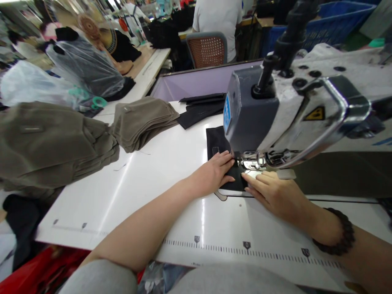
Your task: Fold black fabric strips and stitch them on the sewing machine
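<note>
A piece of black fabric [214, 139] lies on the sewing machine's bed, partly under the machine head [251, 110]. My left hand [214, 173] rests flat on it, fingers stretched toward the presser foot [252, 163] and thumb apart. Just right of the foot's front is my right hand [272, 192], its index finger and thumb extended to the fabric's right edge and its other fingers bent beside the needle area. Neither hand is wrapped round the cloth. The needle and the part of the fabric beneath the foot are hidden.
Stacks of olive-brown fabric pieces [141, 122] lie on the left of the white table [147, 175]. Folded black pieces [202, 108] are behind. A ruler scale runs along the front edge. Farther back are a chair [206, 49], a seated person and a blue crate [330, 24].
</note>
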